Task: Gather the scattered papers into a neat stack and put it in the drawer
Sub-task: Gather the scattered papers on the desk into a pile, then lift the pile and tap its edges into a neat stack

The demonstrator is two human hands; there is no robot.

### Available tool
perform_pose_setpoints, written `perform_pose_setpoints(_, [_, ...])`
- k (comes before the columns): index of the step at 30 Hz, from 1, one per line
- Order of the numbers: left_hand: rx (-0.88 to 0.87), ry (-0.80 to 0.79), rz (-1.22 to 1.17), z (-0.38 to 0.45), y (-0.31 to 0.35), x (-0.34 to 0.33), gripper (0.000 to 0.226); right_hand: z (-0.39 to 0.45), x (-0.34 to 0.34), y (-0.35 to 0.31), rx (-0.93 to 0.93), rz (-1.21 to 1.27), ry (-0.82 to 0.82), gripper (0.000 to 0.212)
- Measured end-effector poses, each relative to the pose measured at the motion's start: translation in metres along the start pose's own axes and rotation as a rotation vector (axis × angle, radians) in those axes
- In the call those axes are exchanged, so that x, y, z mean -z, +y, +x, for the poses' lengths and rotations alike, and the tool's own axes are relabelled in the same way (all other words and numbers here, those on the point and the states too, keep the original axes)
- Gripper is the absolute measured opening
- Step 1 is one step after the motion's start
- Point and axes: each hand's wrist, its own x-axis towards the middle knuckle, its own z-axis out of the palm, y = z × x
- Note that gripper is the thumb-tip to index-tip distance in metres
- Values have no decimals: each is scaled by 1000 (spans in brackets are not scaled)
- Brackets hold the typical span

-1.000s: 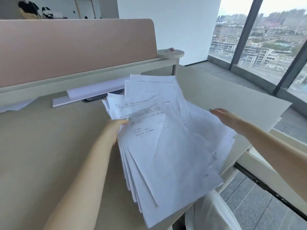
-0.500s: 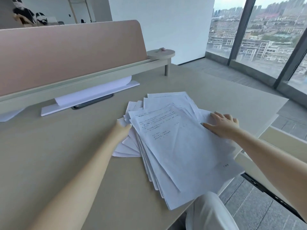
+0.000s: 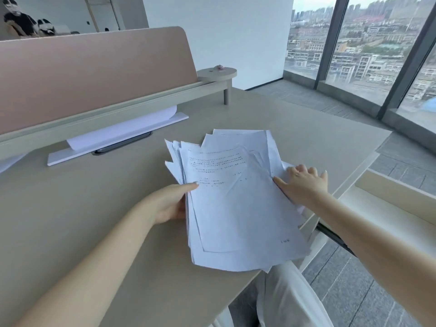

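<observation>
A loose pile of white printed papers lies on the beige desk, its sheets still fanned out at the far end and its near edge hanging over the desk's front. My left hand grips the pile's left edge, thumb on top. My right hand presses on the pile's right edge with fingers spread. An open drawer, pale inside, shows to the right below the desk edge.
A pink divider panel with a low shelf runs along the back of the desk. Under the shelf lie a white board with a curled sheet and a dark slot. A round shelf end stands at the back. Windows are on the right.
The pile was held tilted up off the desk, then came down flat. Both hands have closed in on its sides, and the sheets are less spread out.
</observation>
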Motion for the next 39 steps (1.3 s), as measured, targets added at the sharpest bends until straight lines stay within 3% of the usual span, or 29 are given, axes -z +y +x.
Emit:
perform_pose_setpoints(3, [-15,99,-74,7,3,26,34,0,8,9,15,46,16,69])
perform_pose_setpoints(9, [-84,23,-280,11,-5,-15,18,10,5,18,60,199,12,67])
perform_pose_setpoints(15, [-181,176,-137,27,-8,-31,26,7,16,17,37,204,63,46])
perform_pose_setpoints(17, [-195,179,-144,26,-6,-24,26,10,27,21,8,388,11,46])
perform_pose_setpoints(21, [-235,175,-181,23,-5,-5,22,26,46,25,-59,852,-46,66])
perform_pose_setpoints(23, [-261,192,-211,19,-1,-2,24,26,54,20,-112,1164,-197,87])
perform_pose_setpoints(25, [-307,197,-243,15,7,-5,25,30,56,15,-41,1331,-334,100])
perform_pose_setpoints(27, [-381,194,-247,7,18,-9,10,28,64,5,124,1417,-377,69])
perform_pose_setpoints(29, [-474,202,-225,2,35,-8,9,22,80,-6,206,1508,-326,39])
perform_pose_setpoints(32, [-658,255,-179,0,65,0,24,17,113,-19,260,1587,-94,31])
perform_pose_setpoints(34, [-767,324,-157,-5,86,4,23,17,137,-26,321,1560,67,21])
perform_pose_setpoints(39, [-931,414,-227,-7,122,3,16,20,184,-35,447,1528,288,41])
